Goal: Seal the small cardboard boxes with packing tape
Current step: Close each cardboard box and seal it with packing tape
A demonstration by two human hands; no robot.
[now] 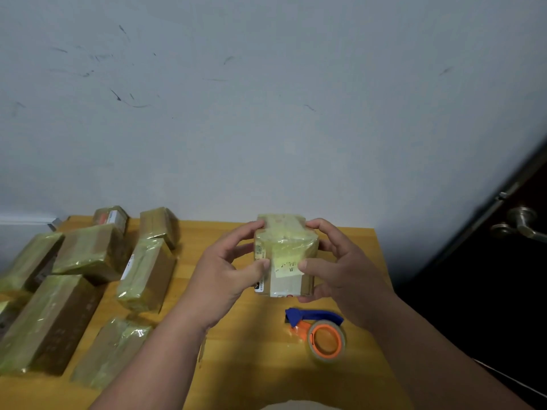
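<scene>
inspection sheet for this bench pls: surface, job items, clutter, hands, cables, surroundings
Surface: wooden table, against the wall.
Job's things: small cardboard box, tape-wrapped, held up over the table; tape dispenser, orange core, blue handle, lying near the box.
Clutter: taped boxes heaped at left.
Hands: left hand and right hand grip the box's opposite sides.
Cables: nothing seen.
Surroundings: scuffed white wall; dark door with metal door handle at right.

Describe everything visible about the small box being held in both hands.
The small cardboard box is brown, its top and upper front wrapped in glossy yellowish tape, with a pale label on the front and a sticker at its lower left edge. It is held above the wooden table, the left hand and right hand gripping opposite sides.
</scene>
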